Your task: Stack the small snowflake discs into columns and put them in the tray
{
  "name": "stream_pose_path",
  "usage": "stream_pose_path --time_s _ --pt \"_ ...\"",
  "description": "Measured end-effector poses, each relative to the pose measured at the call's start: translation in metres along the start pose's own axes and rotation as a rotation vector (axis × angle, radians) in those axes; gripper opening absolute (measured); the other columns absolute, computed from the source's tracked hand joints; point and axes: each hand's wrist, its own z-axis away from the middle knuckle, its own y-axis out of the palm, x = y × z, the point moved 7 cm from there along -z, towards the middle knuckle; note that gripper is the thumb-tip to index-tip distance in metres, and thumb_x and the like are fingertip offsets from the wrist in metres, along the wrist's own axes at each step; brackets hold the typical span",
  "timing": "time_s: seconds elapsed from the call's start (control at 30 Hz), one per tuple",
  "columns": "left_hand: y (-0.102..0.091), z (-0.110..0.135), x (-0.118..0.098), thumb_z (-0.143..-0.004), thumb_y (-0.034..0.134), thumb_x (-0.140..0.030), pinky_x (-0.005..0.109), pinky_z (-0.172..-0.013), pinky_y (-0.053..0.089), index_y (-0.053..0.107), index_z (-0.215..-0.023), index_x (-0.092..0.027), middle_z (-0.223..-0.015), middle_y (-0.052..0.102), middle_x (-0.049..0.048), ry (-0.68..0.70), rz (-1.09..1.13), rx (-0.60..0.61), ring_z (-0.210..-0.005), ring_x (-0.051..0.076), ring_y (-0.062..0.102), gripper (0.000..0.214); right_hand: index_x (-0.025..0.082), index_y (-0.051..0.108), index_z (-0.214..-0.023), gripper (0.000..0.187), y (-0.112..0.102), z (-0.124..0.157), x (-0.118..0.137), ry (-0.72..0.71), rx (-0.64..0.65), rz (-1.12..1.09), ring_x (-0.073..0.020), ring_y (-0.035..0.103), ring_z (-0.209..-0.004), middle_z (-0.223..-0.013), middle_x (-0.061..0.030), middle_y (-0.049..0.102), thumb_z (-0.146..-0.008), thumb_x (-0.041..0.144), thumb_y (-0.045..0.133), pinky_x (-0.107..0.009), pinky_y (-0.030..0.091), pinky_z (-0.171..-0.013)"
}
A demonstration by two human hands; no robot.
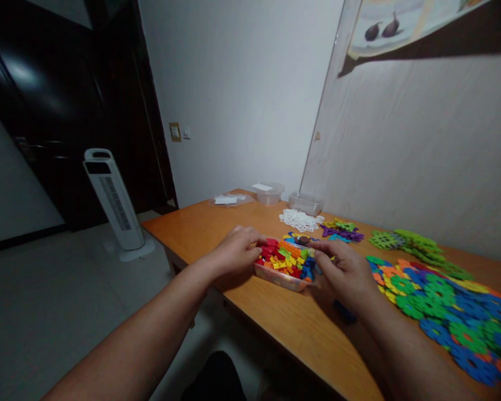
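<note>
A clear plastic container [280, 279], filled with small building bricks [287, 259] in red, yellow, orange, green and blue, rests near the table's front edge. My left hand [242, 248] is closed on its left end, thumb at the rim beside the red bricks. At the opposite end my right hand [343, 268] grips the rim, with thumb and fingers bent around it. The right fingertips are partly hidden. Below my right hand a dark blue piece [344, 312] lies on the table, in shadow.
Flower-shaped plastic discs [440, 295] are heaped at the right, with green lattice pieces [417, 245] behind. White snowflake-like pieces [301, 220], purple pieces [344, 233] and clear tubs [270, 194] stand along the back of the wooden table [192, 225]. A tower heater [116, 206] stands on the floor.
</note>
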Motion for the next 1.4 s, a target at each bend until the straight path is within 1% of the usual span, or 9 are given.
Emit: stream_pose_path --time_s 0.1,0.23,0.47,0.6,0.73,0.87,1.07,1.23,1.4 --pt "0.001 0.001 -0.006 -0.083 0.054 -0.019 0.038 -0.091 0.042 0.072 -0.112 -0.023 -0.103 0.068 0.0069 0.044 -0.102 0.013 -0.098 0.023 0.056 0.034 0.021 0.07 -0.094 0.024 -0.015 -0.003 -0.031 0.177 0.037 -0.013 -0.0199 0.063 -0.072 -0.081 -0.004 0.072 -0.085 0.035 0.053 -0.03 0.046 -0.062" --pt "0.002 0.002 -0.014 -0.084 0.052 -0.018 0.037 -0.092 0.042 0.071 -0.109 -0.021 -0.105 0.068 0.0064 0.063 -0.06 -0.008 -0.1 0.022 0.056 0.031 0.021 0.061 -0.065 0.025 -0.027 0.003 -0.061 0.274 0.245 0.011 -0.0143 0.051 -0.051 -0.055 -0.0002 0.059 -0.081 0.04 0.057 -0.025 0.034 -0.046" --pt "0.005 0.008 -0.014 -0.088 0.047 -0.019 0.035 -0.093 0.043 0.07 -0.104 -0.019 -0.104 0.068 0.0069 -0.001 0.062 -0.151 -0.102 0.021 0.057 0.028 0.021 0.064 -0.066 0.022 -0.002 0.036 -0.065 0.354 0.686 0.074 -0.0158 0.055 -0.054 -0.061 -0.0016 0.066 -0.065 0.04 0.076 -0.025 0.035 -0.047" --pt "0.009 0.013 -0.016 -0.09 0.047 -0.02 0.036 -0.095 0.043 0.069 -0.106 -0.02 -0.109 0.069 0.0063 0.018 0.103 -0.138 -0.104 0.021 0.057 0.027 0.021 0.064 -0.063 0.011 0.002 0.033 -0.065 0.315 0.652 0.184 -0.0159 0.055 -0.054 -0.061 -0.0019 0.066 -0.064 0.029 0.072 -0.025 0.032 -0.046" --pt "0.011 0.016 -0.026 -0.09 0.049 -0.021 0.038 -0.098 0.04 0.07 -0.104 -0.022 -0.111 0.07 0.0059 0.121 0.076 -0.107 -0.105 0.021 0.057 0.026 0.021 0.063 -0.066 0.017 -0.009 0.015 -0.059 0.248 0.459 0.147 -0.0149 0.051 -0.053 -0.059 -0.0008 0.061 -0.077 0.035 0.062 -0.026 0.032 -0.047" --pt "0.014 0.016 -0.034 -0.09 0.048 -0.02 0.041 -0.101 0.036 0.072 -0.107 -0.025 -0.118 0.068 0.006 0.192 0.0 -0.074 -0.112 0.023 0.055 0.029 0.02 0.067 -0.083 0.029 -0.012 0.0 -0.036 0.18 0.262 -0.03 -0.0167 0.055 -0.061 -0.07 -0.0028 0.065 -0.086 0.047 0.057 -0.028 0.04 -0.053" --pt "0.018 0.016 -0.04 -0.091 0.048 -0.024 0.043 -0.101 0.033 0.071 -0.113 -0.029 -0.117 0.068 0.0056 0.176 -0.086 -0.028 -0.112 0.025 0.051 0.032 0.018 0.065 -0.106 0.037 0.011 0.002 0.0 0.194 0.126 -0.24 -0.018 0.061 -0.069 -0.076 -0.0026 0.067 -0.085 0.049 0.062 -0.03 0.048 -0.061" --pt "0.017 0.015 -0.041 -0.093 0.047 -0.026 0.042 -0.097 0.033 0.07 -0.116 -0.028 -0.117 0.068 0.0056 0.175 -0.125 -0.042 -0.107 0.025 0.051 0.032 0.019 0.068 -0.1 0.027 0.02 0.004 0.012 0.13 0.17 -0.3 -0.0189 0.065 -0.077 -0.089 -0.0056 0.072 -0.09 0.041 0.056 -0.032 0.051 -0.069" --pt "0.02 0.01 -0.04 -0.092 0.048 -0.026 0.041 -0.092 0.034 0.072 -0.11 -0.028 -0.106 0.067 0.0061 0.147 -0.237 -0.017 -0.102 0.024 0.05 0.031 0.021 0.074 -0.086 0.019 0.016 0.005 0.03 -0.048 0.199 -0.119 -0.0198 0.063 -0.08 -0.084 -0.0042 0.072 -0.087 0.032 0.058 -0.033 0.048 -0.075"
